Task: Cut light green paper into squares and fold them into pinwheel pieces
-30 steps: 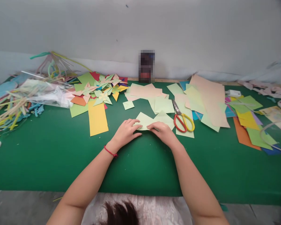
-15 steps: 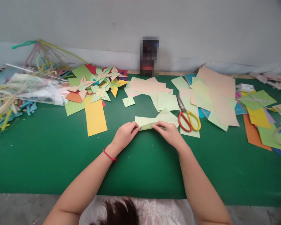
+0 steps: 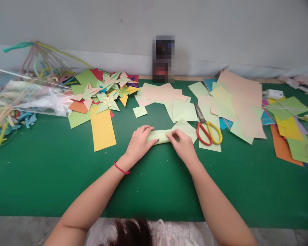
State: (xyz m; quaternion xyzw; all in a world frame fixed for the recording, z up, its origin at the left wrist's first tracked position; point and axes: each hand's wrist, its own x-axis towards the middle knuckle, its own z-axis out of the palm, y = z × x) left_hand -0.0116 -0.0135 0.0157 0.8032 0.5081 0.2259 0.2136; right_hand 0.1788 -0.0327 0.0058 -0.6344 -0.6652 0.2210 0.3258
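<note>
A pale green sheet of paper (image 3: 160, 136), folded over into a narrow strip, lies on the green table between my hands. My left hand (image 3: 141, 140) grips its left end, thumb on top along the near edge and fingers toward the far side. At the right end, my right hand (image 3: 182, 142) pinches the paper between thumb and fingertips. Just beyond the right hand lies another pale green piece (image 3: 186, 128). Scissors (image 3: 205, 124) with one red and one yellow handle rest to the right, on top of a light green sheet (image 3: 209, 147).
Folded paper stars (image 3: 109, 100) and a yellow sheet (image 3: 103, 131) lie to the left, with a heap of pipe cleaners (image 3: 9, 112) farther out. Pink and green sheets (image 3: 246, 102) spread at the right. A blurred-out dark object (image 3: 163, 59) stands against the wall.
The far part of the pale green paper has come down toward me into a narrower strip. My left hand has spread over its left end; the right hand stays pinched.
</note>
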